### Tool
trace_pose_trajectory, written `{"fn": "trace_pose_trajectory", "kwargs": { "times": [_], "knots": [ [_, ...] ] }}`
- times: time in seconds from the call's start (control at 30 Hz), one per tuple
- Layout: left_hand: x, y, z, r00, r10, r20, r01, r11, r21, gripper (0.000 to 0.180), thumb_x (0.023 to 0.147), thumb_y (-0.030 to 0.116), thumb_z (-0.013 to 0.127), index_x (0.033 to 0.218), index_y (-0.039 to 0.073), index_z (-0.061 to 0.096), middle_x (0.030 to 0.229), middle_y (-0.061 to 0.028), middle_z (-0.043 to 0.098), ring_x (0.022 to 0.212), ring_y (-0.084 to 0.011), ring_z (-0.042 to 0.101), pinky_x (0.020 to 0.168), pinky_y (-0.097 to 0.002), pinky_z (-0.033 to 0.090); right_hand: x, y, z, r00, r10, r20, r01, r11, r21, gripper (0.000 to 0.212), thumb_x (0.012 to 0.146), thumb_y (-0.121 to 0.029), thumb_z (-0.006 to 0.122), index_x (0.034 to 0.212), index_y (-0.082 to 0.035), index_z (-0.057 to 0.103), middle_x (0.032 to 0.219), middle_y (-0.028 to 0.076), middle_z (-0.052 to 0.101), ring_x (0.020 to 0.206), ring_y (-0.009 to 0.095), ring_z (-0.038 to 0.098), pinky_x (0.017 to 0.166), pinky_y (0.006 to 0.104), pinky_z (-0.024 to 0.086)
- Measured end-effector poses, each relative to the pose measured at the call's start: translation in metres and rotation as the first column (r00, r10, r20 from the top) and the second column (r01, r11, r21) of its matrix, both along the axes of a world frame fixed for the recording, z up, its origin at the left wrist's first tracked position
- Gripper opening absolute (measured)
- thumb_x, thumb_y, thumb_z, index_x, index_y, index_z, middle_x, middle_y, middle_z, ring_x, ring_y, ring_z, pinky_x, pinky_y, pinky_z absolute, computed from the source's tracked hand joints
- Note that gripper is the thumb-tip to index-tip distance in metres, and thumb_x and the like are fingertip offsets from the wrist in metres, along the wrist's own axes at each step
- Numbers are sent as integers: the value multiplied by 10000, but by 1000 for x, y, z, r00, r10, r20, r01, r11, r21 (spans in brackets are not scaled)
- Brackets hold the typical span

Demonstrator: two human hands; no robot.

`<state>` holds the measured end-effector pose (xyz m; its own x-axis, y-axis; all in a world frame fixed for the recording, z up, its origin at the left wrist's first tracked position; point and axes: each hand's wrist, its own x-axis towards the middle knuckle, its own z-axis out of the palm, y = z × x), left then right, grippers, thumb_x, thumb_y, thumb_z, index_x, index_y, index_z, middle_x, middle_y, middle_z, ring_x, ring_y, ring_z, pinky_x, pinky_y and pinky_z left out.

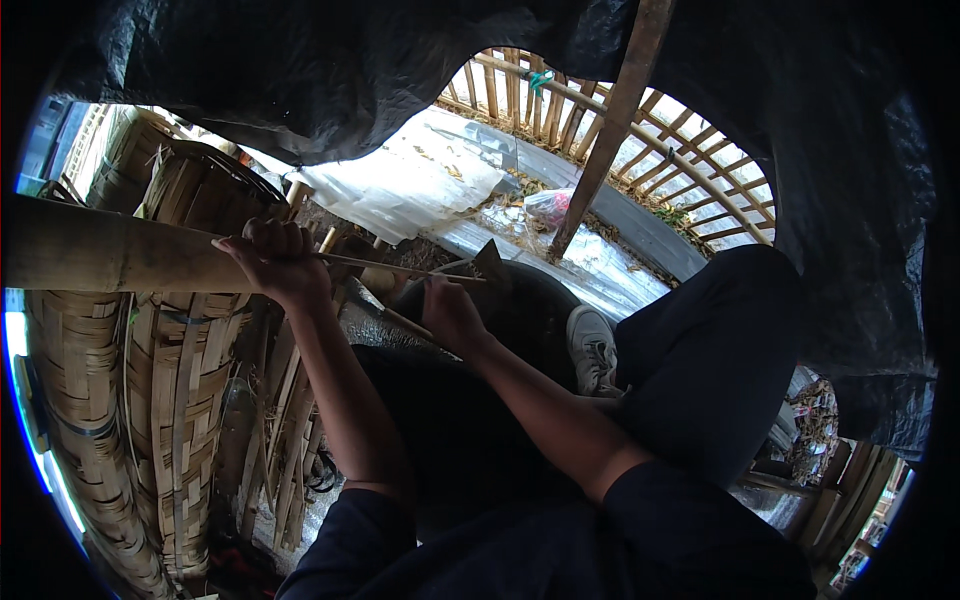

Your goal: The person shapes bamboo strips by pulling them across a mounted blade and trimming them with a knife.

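Observation:
My left hand (pixel 278 262) is closed beside the end of a thick bamboo pole (pixel 110 250), its thumb lying toward the pole. A thin pale stick (pixel 385 267) runs from this hand across to my right hand (pixel 452 315). My right hand is closed in a fist at the stick's other end, over my lap. Just beyond it stands a small brown triangular piece (pixel 490 263); I cannot tell whether it joins the stick. Below the hands a longer rod (pixel 400 322) slants toward my right wrist. The fingers hide part of what they grip.
Tall woven bamboo baskets (pixel 170 400) stand at the left. Black plastic sheeting (pixel 270 70) hangs overhead, with a slanting wooden post (pixel 610 140) ahead. Past it are pale sheets (pixel 400 180) on the ground and a slatted bamboo fence (pixel 690 170). My shoe (pixel 592 350) is near my right hand.

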<state>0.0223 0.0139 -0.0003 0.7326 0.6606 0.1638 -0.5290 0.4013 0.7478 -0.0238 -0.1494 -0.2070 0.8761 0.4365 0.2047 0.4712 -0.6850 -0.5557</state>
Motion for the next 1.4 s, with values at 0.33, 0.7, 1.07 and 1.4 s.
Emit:
{"fn": "trace_pose_trajectory", "kwargs": {
  "times": [0.33,0.7,1.07,1.4],
  "knots": [
    [2,-2,-2,992,-105,63,104,994,16,551,899,624,346,587,175,278,503,58,149,431,-71,93,400,-261,91,2,-53,-59,882,-203,-425,208,977,-36,228,909,-179,441,797,4,518,610,197,569,623,370,601,553,419,491],
    [-2,5,0,996,-63,55,63,998,11,553,902,616,348,590,169,255,509,52,156,439,-68,87,410,-262,87,-12,-76,-61,797,-225,-560,231,971,-62,309,921,-213,427,851,56,562,797,288,611,805,425,610,717,475,495],
    [6,-6,-1,995,-81,51,82,996,-22,561,907,615,339,589,159,265,505,50,156,457,-76,74,421,-269,90,-9,-85,-62,777,-296,-556,309,948,-73,333,927,-222,407,847,53,576,818,312,607,822,450,600,765,493,483],
    [5,-5,-2,984,-146,104,152,987,-48,543,915,596,349,594,162,291,516,49,176,452,-74,92,418,-266,97,-10,-95,-53,864,-238,-445,249,968,-34,331,935,-251,403,842,25,561,781,294,611,792,447,608,713,511,493]
  ]
}}
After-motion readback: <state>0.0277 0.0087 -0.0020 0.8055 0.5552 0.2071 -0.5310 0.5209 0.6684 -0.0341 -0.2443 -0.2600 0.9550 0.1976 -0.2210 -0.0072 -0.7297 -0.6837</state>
